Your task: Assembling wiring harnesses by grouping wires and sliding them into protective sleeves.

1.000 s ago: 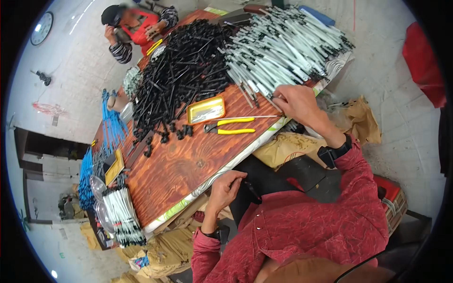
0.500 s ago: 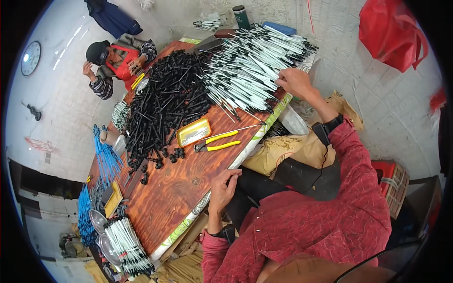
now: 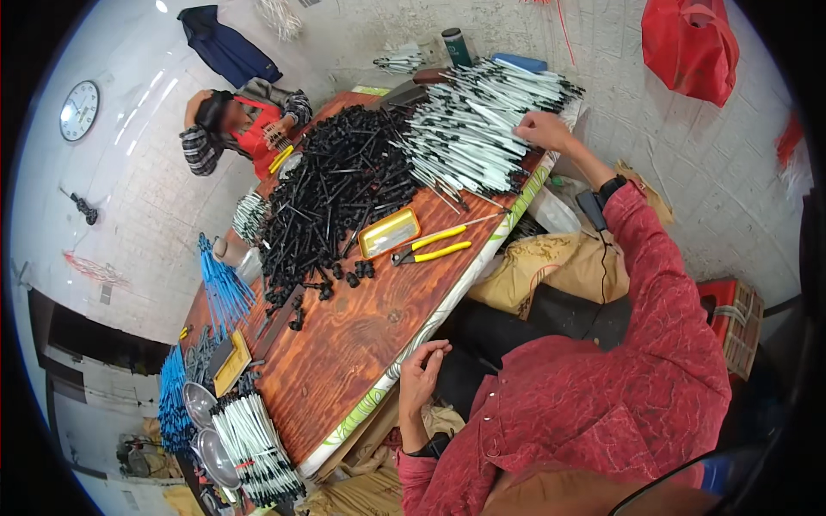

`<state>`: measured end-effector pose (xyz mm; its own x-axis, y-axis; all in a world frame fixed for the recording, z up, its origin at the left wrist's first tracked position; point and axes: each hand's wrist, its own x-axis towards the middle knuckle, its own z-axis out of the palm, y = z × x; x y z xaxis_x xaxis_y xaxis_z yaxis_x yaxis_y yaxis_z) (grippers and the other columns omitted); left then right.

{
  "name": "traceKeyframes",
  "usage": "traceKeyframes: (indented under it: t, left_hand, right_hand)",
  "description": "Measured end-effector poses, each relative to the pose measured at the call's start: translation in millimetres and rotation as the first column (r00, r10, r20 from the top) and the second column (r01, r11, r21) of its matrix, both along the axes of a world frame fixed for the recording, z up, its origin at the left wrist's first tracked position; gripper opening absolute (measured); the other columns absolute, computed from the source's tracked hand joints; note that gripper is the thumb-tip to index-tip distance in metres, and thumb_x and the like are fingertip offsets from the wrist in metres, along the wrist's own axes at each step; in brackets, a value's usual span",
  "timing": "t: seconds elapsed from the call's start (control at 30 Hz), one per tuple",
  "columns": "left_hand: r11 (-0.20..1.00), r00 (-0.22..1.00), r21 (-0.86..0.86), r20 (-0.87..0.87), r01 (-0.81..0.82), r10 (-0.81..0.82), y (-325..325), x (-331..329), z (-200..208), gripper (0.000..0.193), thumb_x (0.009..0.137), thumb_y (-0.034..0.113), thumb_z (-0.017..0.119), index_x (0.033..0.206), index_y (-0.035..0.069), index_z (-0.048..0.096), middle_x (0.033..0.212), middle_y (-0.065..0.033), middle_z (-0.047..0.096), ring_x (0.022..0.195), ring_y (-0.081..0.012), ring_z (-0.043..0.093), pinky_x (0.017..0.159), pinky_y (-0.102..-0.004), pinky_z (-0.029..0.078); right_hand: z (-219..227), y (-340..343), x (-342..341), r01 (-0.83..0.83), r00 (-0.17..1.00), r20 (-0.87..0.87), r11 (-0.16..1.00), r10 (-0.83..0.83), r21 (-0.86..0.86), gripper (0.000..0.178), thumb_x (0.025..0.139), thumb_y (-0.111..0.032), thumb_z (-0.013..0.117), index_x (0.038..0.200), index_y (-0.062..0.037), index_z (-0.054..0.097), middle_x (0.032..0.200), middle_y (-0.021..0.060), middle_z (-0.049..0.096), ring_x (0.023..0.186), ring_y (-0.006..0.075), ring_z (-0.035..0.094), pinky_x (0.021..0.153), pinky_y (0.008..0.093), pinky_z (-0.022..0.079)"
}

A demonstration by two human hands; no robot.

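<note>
My right hand reaches to the right end of a large pile of thin white rods with black ends. Its fingers are closed at the rod tips, on what looks like a white rod. My left hand hovers by the near table edge, fingers curled in and nothing visible in them. Between the hands, yellow-handled pliers lie on the wooden table, touching or close to a thin rod. Beside them is a yellow tray with thin pale pieces inside. A heap of black plastic parts covers the table's middle.
Across the table a person in a red apron has one hand raised to the head. Blue rods, a bundle of white rods and metal bowls line the left end. A green tumbler stands at the back.
The whole view has shifted, so the table sits further right and lower. My right hand stays at the rod pile; my left hand remains curled near the edge. The other person's raised hand moved onto the head.
</note>
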<state>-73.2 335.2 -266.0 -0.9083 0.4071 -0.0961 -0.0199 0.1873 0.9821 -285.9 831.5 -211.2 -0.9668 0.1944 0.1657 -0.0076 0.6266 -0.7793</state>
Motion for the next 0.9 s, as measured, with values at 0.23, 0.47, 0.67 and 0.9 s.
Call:
traceKeyframes:
  t: [0.23, 0.47, 0.67, 0.9]
  left_hand:
    - [0.933, 0.848, -0.015, 0.411, -0.36, 0.334, -81, 93, -139, 0.026, 0.095, 0.023, 0.056, 0.109, 0.002, 0.063, 0.096, -0.0067, 0.068, 0.088, -0.0152, 0.062, 0.08, -0.0316, 0.049]
    - [0.937, 0.862, -0.013, 0.386, -0.35, 0.328, -115, 63, -158, 0.026, 0.095, 0.024, 0.056, 0.109, 0.002, 0.063, 0.096, -0.0069, 0.067, 0.088, -0.0157, 0.062, 0.08, -0.0319, 0.049]
    - [0.842, 0.827, 0.053, 0.234, -0.536, 0.512, -154, 50, -146, 0.027, 0.095, 0.024, 0.056, 0.109, 0.003, 0.063, 0.096, -0.0072, 0.067, 0.087, -0.0162, 0.062, 0.08, -0.0322, 0.049]
    - [0.755, 0.756, 0.076, 0.143, -0.652, 0.639, -178, 61, -139, 0.027, 0.095, 0.025, 0.055, 0.108, 0.003, 0.063, 0.095, -0.0075, 0.067, 0.087, -0.0168, 0.062, 0.08, -0.0326, 0.049]
  right_hand:
    - [-36, -18, 192, 0.014, 0.994, 0.092, 0.922, -0.054, 0.386, 0.032, 0.088, -0.036, 0.055, 0.093, -0.0053, 0.063, 0.086, 0.0144, 0.064, 0.078, 0.0298, 0.062, 0.066, 0.0404, 0.048]
    - [-338, -47, 457, -0.469, 0.801, 0.335, 0.868, 0.497, -0.165, 0.027, 0.096, -0.022, 0.052, 0.114, -0.0043, 0.061, 0.1, 0.0112, 0.067, 0.09, 0.0262, 0.063, 0.079, 0.0434, 0.051]
    - [-312, -81, 294, -0.637, 0.731, 0.212, 0.76, 0.649, -0.131, 0.026, 0.096, -0.022, 0.052, 0.113, -0.0046, 0.061, 0.099, 0.0113, 0.067, 0.089, 0.0262, 0.063, 0.079, 0.0435, 0.051]
    - [-301, -115, 209, -0.714, 0.659, 0.15, 0.676, 0.737, -0.182, 0.026, 0.095, -0.022, 0.052, 0.112, -0.0049, 0.061, 0.098, 0.0113, 0.067, 0.088, 0.0261, 0.063, 0.079, 0.0435, 0.051]
